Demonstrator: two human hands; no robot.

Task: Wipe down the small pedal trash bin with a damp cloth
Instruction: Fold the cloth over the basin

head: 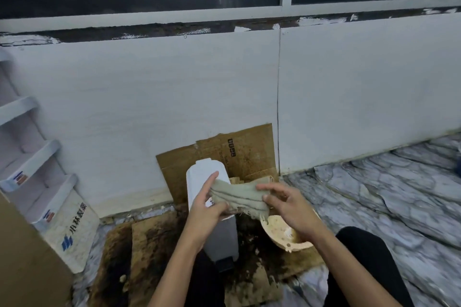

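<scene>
A small white pedal bin (222, 237) stands on stained cardboard, its lid (203, 177) raised upright and a dark pedal (225, 265) at its foot. Above the bin's open top I hold a greyish, frayed cloth (238, 198) stretched between both hands. My left hand (208, 209) grips the cloth's left end, index finger extended along the lid. My right hand (284, 203) pinches the right end with thumb and fingers. The bin's inside is hidden by the cloth and my hands.
A cream bowl (282, 232) sits just right of the bin, under my right wrist. Dirty cardboard (154, 244) covers the floor and leans on the white wall (174, 107). A white tiered display stand (42, 182) stands at the left. Marbled floor (386, 194) extends right.
</scene>
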